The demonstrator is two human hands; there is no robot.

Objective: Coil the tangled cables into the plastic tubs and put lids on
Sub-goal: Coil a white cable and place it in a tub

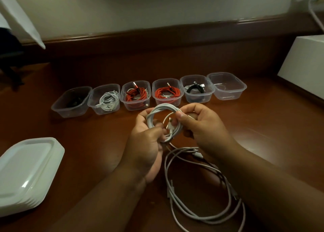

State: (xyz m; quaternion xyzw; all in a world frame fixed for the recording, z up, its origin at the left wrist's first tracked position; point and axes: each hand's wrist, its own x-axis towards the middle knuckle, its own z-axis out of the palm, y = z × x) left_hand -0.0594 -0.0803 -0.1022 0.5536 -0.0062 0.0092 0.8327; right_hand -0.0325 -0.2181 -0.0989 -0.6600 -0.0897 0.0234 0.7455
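Both hands hold a small coil of white cable point(162, 111) above the wooden table. My left hand point(146, 140) grips the coil's left and lower side. My right hand point(201, 124) pinches its right side near a white plug. More loose white cable point(198, 193) lies in loops on the table below my right forearm. A row of several clear plastic tubs stands behind: a black cable tub point(71, 102), a white cable tub point(105, 98), two red cable tubs point(135, 95) point(167, 92), a black-and-white cable tub point(197, 89), and an empty tub point(227, 86). None has a lid.
A stack of white lids point(26, 174) sits at the table's left front. A white box point(305, 63) stands at the right edge. The wall and a raised wooden ledge run behind the tubs.
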